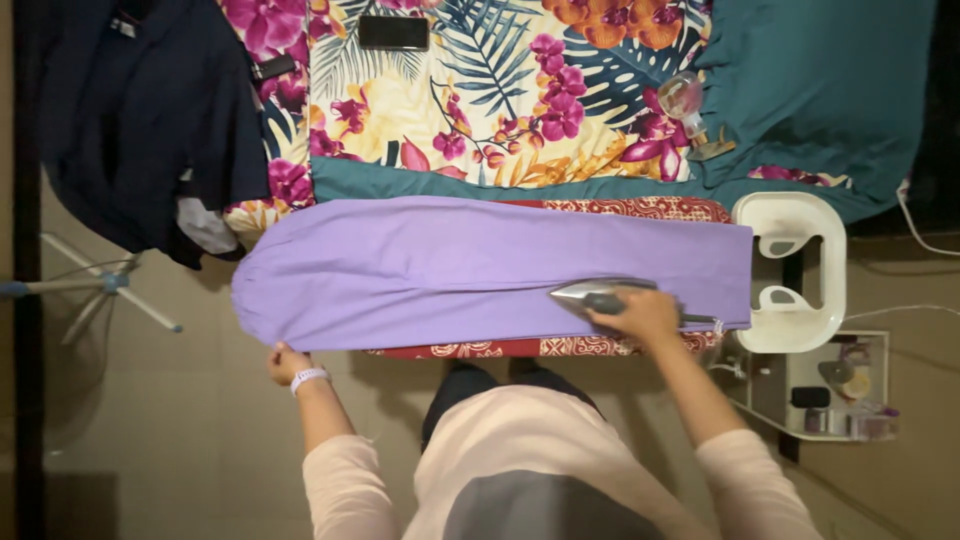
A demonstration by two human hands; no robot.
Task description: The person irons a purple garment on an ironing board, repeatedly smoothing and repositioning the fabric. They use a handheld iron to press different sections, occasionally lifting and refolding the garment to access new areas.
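1. The right hand (pixel 648 315) is wrapped around the handle of the iron (pixel 600 296), which sits flat on the purple cloth (pixel 450 270) near its right end, close to the near edge. If the iron rests in one spot, the cloth under it could scorch.
2. The left hand (pixel 288 362) pinches the near edge of the cloth at its left end, fingers curled on the hem. Should that grip slacken, the cloth could bunch ahead of the iron and a crease would be pressed in.
3. The cloth lies lengthwise over the red patterned board (pixel 640 208), and its left end hangs past the board. A hard pull there could drag the whole piece off toward the floor.
4. The iron's cord (pixel 705 322) runs off to the right, toward the white stool (pixel 790 272) and the small shelf (pixel 830 390) beside it. A snag on either could jerk the iron sideways.
5. The iron's tip points left, toward the left hand, though the two are well apart. A long fast stroke would bring the hot plate close to those fingers.
6. On the far side, a phone (pixel 393 32) and a glass item (pixel 683 98) lie on the floral bed (pixel 480 90), apart from the board.
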